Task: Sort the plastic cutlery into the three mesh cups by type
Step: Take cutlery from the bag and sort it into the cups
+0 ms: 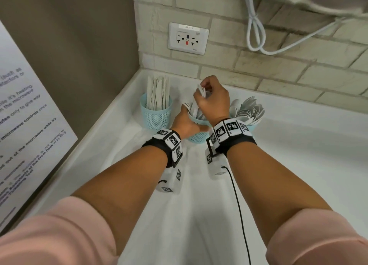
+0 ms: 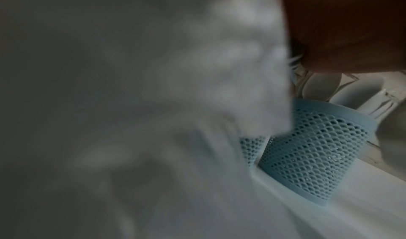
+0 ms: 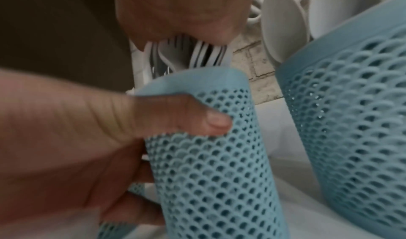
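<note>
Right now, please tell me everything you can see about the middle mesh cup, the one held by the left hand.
The middle mesh cup is light blue plastic, with a solid band at the rim and a scale-patterned mesh wall below. It stands upright on the white counter, between two matching cups. White plastic forks stand inside, tines up. The left hand grips its side, the thumb pressing the mesh. The right hand holds a bunch of the forks above its mouth.

Left wrist view: mostly blurred white and grey.

A blue mesh cup [image 2: 316,154] holding white spoons [image 2: 318,88] stands upright; a second cup [image 2: 250,149] shows beside it; a hand [image 2: 347,25], possibly the right, hangs above.
</note>
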Action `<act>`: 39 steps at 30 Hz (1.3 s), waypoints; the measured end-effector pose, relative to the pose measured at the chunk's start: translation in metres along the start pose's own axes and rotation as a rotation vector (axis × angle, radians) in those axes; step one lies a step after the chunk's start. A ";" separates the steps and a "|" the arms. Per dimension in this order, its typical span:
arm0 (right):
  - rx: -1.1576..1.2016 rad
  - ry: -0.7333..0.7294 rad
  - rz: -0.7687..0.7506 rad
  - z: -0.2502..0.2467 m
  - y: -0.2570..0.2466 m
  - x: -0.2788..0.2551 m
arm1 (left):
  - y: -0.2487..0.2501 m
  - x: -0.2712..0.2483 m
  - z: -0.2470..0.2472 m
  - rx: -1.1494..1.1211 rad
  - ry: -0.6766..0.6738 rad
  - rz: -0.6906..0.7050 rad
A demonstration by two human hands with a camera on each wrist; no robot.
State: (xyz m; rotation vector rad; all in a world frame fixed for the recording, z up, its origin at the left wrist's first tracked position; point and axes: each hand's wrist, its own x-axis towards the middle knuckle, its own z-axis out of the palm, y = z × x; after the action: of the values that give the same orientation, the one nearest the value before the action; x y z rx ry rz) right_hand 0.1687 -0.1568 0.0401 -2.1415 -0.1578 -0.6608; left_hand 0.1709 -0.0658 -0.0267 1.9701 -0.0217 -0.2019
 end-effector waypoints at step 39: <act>-0.171 -0.117 -0.001 -0.009 0.014 0.004 | -0.013 -0.002 0.004 -0.130 0.044 0.120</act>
State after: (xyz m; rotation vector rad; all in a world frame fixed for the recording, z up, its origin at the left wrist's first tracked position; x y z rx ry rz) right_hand 0.1734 -0.1728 0.0361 -2.3459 -0.1708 -0.5675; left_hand 0.1678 -0.0637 -0.0396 1.8365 -0.0956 -0.0797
